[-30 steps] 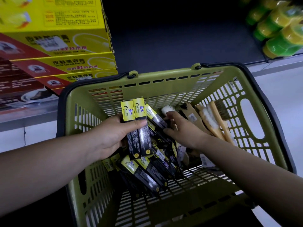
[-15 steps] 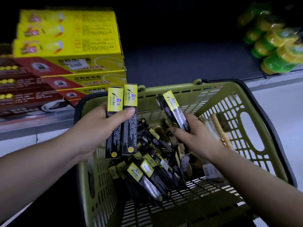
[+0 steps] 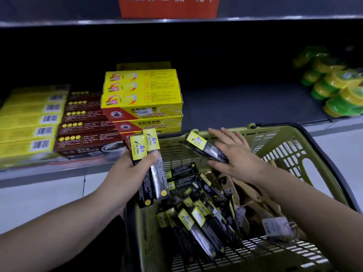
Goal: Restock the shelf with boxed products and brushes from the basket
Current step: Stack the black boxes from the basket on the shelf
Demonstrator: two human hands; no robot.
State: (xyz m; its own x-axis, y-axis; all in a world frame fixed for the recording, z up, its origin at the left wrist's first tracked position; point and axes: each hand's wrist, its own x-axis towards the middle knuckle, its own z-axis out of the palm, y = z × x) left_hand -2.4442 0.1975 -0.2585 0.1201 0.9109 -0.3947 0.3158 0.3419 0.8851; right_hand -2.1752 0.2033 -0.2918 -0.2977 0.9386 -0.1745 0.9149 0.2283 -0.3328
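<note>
My left hand [image 3: 125, 178] grips two slim black boxes with yellow tops [image 3: 150, 163], upright over the left rim of the olive-green basket [image 3: 316, 152]. Over the basket's far rim, my right hand [image 3: 238, 160] holds one more black-and-yellow box [image 3: 205, 148] between thumb and fingers, tilted with its yellow end up and to the left. Several more such boxes [image 3: 198, 222] lie piled in the basket. Wooden brushes [image 3: 255, 195] with paper tags lie along its right side. The dark shelf [image 3: 245, 107] stands just behind the basket.
On the shelf stand a stack of yellow-and-red boxes [image 3: 142, 97], brown boxes [image 3: 86, 124] left of them and yellow barcoded boxes [image 3: 29, 124] at the far left. Green-and-yellow round tins [image 3: 337, 91] are heaped at the right. A red sign [image 3: 169, 6] hangs on the shelf above.
Both hands have risen out of the basket toward the shelf with their boxes. The right hand picked up one box and carried it to the far rim. The view has tilted up.
</note>
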